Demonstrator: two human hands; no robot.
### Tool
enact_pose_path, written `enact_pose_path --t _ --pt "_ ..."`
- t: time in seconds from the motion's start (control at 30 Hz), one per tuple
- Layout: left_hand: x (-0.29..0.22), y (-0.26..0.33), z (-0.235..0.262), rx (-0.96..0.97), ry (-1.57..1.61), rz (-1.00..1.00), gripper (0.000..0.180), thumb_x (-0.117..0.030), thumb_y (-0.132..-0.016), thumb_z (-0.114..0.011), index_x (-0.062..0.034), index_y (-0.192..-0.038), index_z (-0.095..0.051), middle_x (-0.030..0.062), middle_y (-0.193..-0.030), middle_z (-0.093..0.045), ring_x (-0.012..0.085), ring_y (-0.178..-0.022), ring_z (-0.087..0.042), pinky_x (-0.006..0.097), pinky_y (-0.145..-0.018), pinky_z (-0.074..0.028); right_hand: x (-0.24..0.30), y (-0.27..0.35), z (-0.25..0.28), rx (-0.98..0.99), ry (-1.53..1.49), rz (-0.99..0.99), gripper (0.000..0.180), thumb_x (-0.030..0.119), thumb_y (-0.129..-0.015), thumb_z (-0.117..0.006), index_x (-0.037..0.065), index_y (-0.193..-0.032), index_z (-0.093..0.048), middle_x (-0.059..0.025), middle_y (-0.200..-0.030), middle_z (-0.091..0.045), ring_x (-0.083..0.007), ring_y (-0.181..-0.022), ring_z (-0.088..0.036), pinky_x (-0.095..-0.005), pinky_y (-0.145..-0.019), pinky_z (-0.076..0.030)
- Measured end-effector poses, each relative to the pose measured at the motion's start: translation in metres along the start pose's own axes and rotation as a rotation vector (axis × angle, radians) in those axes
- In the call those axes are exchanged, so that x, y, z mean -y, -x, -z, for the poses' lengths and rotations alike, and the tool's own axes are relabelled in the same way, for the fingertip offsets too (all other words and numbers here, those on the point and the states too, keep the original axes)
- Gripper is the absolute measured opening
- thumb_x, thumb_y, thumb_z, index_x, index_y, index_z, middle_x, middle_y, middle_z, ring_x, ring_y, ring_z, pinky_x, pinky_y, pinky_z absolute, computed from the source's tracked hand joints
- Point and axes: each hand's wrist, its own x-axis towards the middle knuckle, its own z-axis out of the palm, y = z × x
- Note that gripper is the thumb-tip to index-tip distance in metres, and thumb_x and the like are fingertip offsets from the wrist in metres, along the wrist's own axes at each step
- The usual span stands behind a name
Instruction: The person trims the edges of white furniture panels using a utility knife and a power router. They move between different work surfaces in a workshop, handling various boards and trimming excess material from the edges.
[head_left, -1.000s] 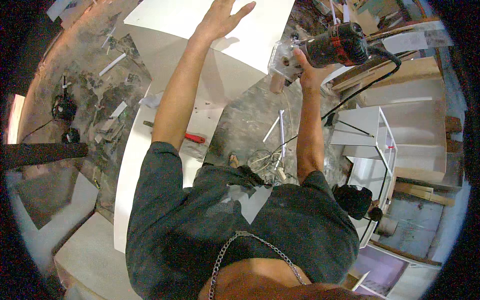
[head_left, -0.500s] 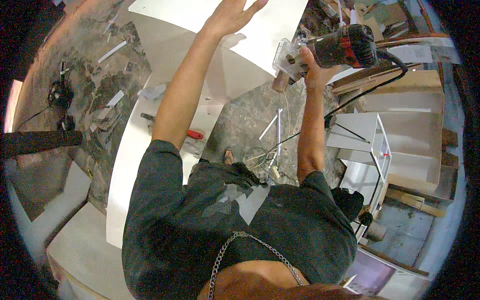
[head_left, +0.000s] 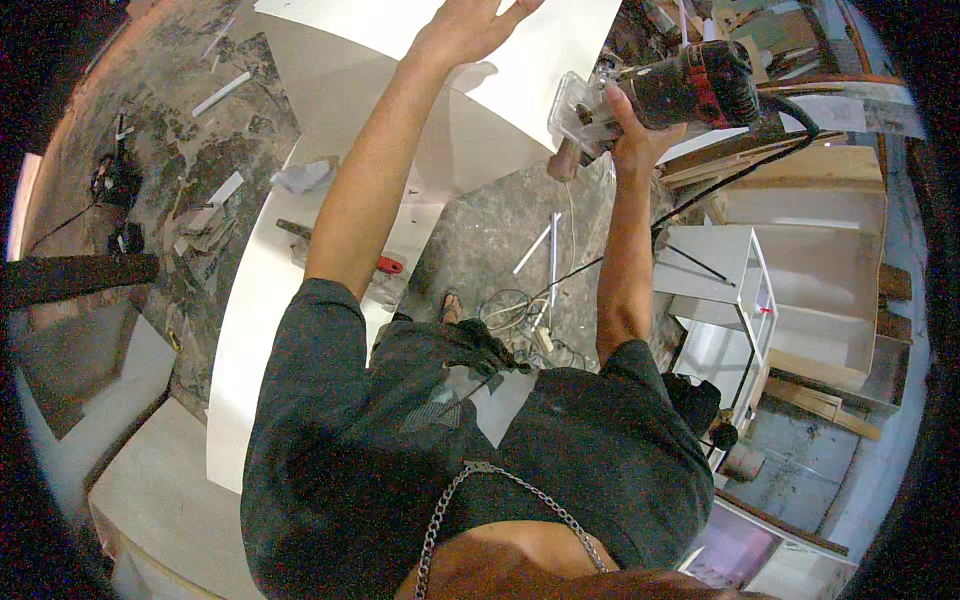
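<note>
My right hand (head_left: 640, 142) grips a corded trim router (head_left: 690, 88) with a black and red motor body and a clear plastic base. The router is tilted on its side, its base against or close to the right edge of a white panel (head_left: 340, 22); whether they touch I cannot tell. Its black cord (head_left: 800, 115) loops from the back end down past my right forearm. My left hand (head_left: 465, 35) lies over the panel with its fingers stretched out, some of them cut off by the top edge of the picture. It holds nothing that I can see.
Under my left arm, a red-handled tool (head_left: 389, 265) and a clear plastic bag (head_left: 303, 177) lie on a lower white board (head_left: 255, 330). Cables and white strips (head_left: 553, 262) are on the floor. Cabinet frames (head_left: 705, 262) and boards (head_left: 800, 205) stand at the right.
The router and my right hand have shifted very slightly, the motor end a little higher. My left hand stays over the panel.
</note>
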Motion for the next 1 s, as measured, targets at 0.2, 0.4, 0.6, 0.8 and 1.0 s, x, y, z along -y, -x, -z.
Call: enact_pose_path --t 0.2,0.4,0.6,0.8,1.0 --pt "-0.003 0.006 0.002 0.026 -0.026 0.027 0.067 -0.057 -0.102 -0.045 0.0037 -0.128 -0.061 0.0292 -0.133 -0.055 0.0426 -0.128 -0.051 0.046 -0.112 -0.039 0.0 0.0 0.001 0.041 0.071 0.054 0.064 0.006 -0.065 -0.094 -0.001 -0.118 -0.057 -0.0069 -0.105 -0.063 -0.0181 -0.093 -0.062 -0.0324 -0.086 -0.053" --pt "-0.018 0.01 -0.004 0.047 -0.087 0.083 0.066 -0.056 -0.102 -0.046 0.0024 -0.129 -0.06 0.029 -0.134 -0.054 0.0438 -0.127 -0.051 0.047 -0.112 -0.039 0.006 -0.005 0.004 0.068 0.137 0.01 0.062 0.007 -0.066 -0.094 0.0 -0.116 -0.059 -0.0054 -0.103 -0.065 -0.0167 -0.087 -0.064 -0.0311 -0.083 -0.053" --pt "-0.013 0.009 -0.005 0.111 -0.156 -0.052 0.064 -0.054 -0.103 -0.044 0.0017 -0.133 -0.057 0.0277 -0.135 -0.055 0.0436 -0.128 -0.049 0.047 -0.111 -0.04 0.0 -0.008 -0.003 0.078 0.159 0.091 0.062 0.008 -0.066 -0.095 -0.001 -0.115 -0.059 -0.0053 -0.103 -0.065 -0.0164 -0.087 -0.064 -0.031 -0.083 -0.053" --pt "0.005 0.012 -0.008 0.084 -0.299 -0.212 0.061 -0.051 -0.105 -0.042 0.001 -0.135 -0.055 0.026 -0.136 -0.054 0.0435 -0.128 -0.049 0.048 -0.11 -0.041 0.011 -0.009 -0.003 0.094 0.241 0.031 0.062 0.006 -0.066 -0.095 -0.001 -0.115 -0.059 -0.0057 -0.105 -0.064 -0.0164 -0.09 -0.063 -0.0299 -0.08 -0.053" --pt "-0.034 0.015 0.001 0.061 -0.083 0.059 0.069 -0.058 -0.101 -0.046 0.0027 -0.133 -0.057 0.0289 -0.135 -0.054 0.0429 -0.128 -0.049 0.048 -0.11 -0.041 0.016 -0.008 -0.004 0.069 0.218 0.035 0.067 0.002 -0.068 -0.093 -0.001 -0.123 -0.055 -0.0069 -0.103 -0.065 -0.0166 -0.093 -0.063 -0.0306 -0.083 -0.054"
